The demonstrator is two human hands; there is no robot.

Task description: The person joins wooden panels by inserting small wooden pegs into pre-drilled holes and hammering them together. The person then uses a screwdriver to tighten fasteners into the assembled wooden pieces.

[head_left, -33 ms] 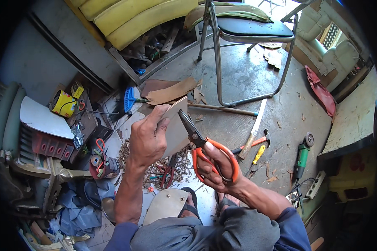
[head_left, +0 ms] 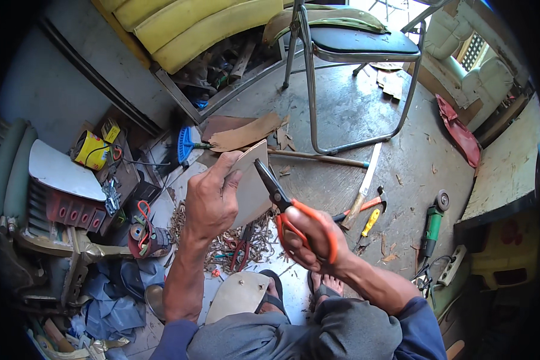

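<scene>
My left hand (head_left: 212, 195) grips a thin flat beige board (head_left: 253, 180) by its left edge, holding it up tilted. In my right hand (head_left: 315, 240) is a pair of scissors (head_left: 274, 189) with orange handles and dark blades. The fingers are wrapped through and round the handle loops. The blades look closed together, and their tips lie against or just before the board's face, near its upper edge; whether they touch, I cannot tell. Below the board, a pair of red-handled pliers (head_left: 241, 252) lies among a heap of small brown metal pieces (head_left: 261, 240).
On the floor to the right lie a hammer (head_left: 383, 198), a yellow-handled screwdriver (head_left: 372, 221), a long saw-like blade (head_left: 369, 171) and a green angle grinder (head_left: 433, 225). A folding chair (head_left: 315, 114) stands ahead. A rounded beige panel (head_left: 231, 300) rests by my feet.
My right hand has turned slightly and shifted a little with the scissors, and their handles look closer together. My left hand and the board have barely moved.
</scene>
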